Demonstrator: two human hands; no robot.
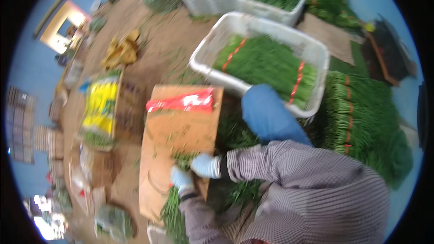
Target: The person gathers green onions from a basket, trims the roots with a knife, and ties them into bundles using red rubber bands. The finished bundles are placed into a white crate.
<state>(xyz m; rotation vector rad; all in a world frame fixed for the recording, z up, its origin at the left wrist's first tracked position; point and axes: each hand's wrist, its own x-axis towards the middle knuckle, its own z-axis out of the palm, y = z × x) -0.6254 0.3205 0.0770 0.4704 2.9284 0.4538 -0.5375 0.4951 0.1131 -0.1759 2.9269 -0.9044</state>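
Observation:
A bundle of long green stalks point(172, 210), possibly garlic chives, lies over the near end of a wooden board point(159, 142). My left hand point(182, 179), in a pale glove, is closed around the bundle, with a bit of red beside the fingers. Close by, my right hand point(205, 166), gloved too, grips the bundle near its cut stem ends point(183, 159). Motion blur hides the exact finger positions. Farther up the board lies a stack of shiny red plastic strips point(183, 101). Loose trimmings are scattered on the wood.
A white plastic crate point(203, 62) of red-tied greens stands beside my knee point(268, 112). Two more crates point(213, 3) of greens sit beyond it. Stacked greens point(369, 115) lie at the right. Across the board are a carton with a yellow bag point(101, 105) and a cardboard box point(101, 167).

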